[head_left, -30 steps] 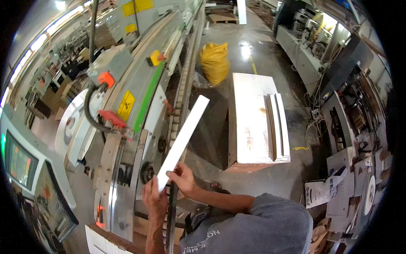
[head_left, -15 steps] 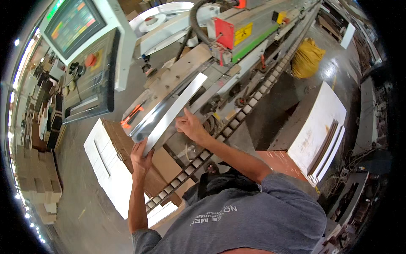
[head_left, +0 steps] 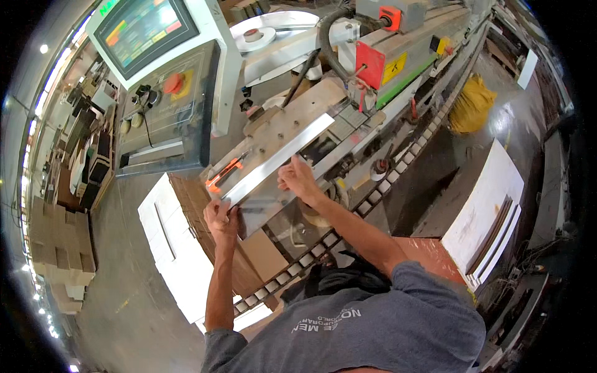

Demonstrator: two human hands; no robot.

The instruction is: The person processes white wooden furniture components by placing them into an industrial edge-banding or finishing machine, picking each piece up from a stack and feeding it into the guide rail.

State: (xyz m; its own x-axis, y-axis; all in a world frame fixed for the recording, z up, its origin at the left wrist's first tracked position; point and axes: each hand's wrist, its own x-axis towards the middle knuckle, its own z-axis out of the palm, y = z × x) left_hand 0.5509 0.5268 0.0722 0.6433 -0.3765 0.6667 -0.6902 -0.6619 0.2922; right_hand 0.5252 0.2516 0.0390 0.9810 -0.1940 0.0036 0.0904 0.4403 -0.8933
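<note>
A long narrow white panel [head_left: 277,160] lies slanted on the infeed end of a long grey machine [head_left: 398,68]. My left hand [head_left: 221,217] grips the panel's near end at the lower left. My right hand [head_left: 298,181] rests on the panel's long edge near its middle, fingers pressed against it. The panel's far end points up and right toward a red guard [head_left: 370,65] on the machine. A chain conveyor track [head_left: 348,214] runs diagonally below my right forearm.
A control console with a coloured screen [head_left: 143,28] and a red button [head_left: 173,82] stands at the upper left. White panels are stacked at the lower left [head_left: 171,248] and at the right [head_left: 488,199]. A yellow bag [head_left: 472,102] sits on the floor.
The view has swung from the machine's length toward the console. The panel, held upright a second ago, now lies lower against the machine's infeed, with both hands still on it.
</note>
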